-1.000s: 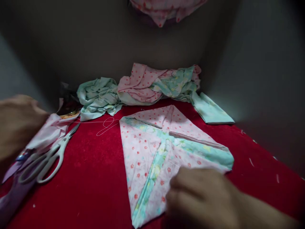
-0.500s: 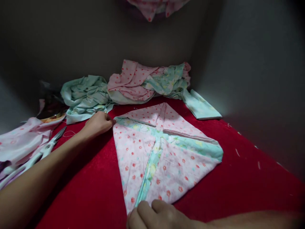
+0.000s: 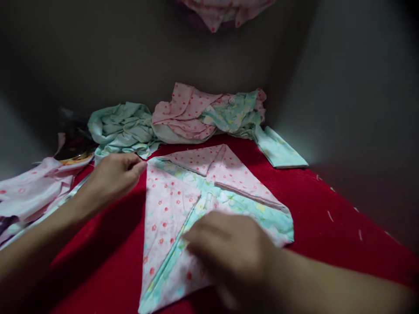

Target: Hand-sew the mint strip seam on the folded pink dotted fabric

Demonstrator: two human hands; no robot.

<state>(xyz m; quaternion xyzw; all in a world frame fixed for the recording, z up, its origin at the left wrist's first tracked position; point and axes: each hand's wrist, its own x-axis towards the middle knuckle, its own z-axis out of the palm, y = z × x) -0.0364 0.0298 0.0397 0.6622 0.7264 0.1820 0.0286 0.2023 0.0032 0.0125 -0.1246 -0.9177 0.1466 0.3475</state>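
Observation:
A folded square of pink dotted and mint floral fabric (image 3: 170, 205) lies flat on a red cloth surface (image 3: 108, 257). My left hand (image 3: 111, 176) pinches the fabric's left corner with fingers closed. My right hand (image 3: 229, 250) rests on the lower middle of the fabric, blurred by motion, fingers curled down on it and hiding part of the piece.
Crumpled mint (image 3: 122, 128) and pink-and-mint fabric heaps (image 3: 209, 113) sit at the back by the grey wall. A folded mint piece (image 3: 279, 150) lies back right. Pink fabric (image 3: 29, 192) and partly hidden scissors (image 3: 70, 194) lie left. Fabric hangs above (image 3: 225, 11).
My right hand moved up from the fabric's near corner onto its middle. My left hand drew the left corner leftward, and the fabric shifted left.

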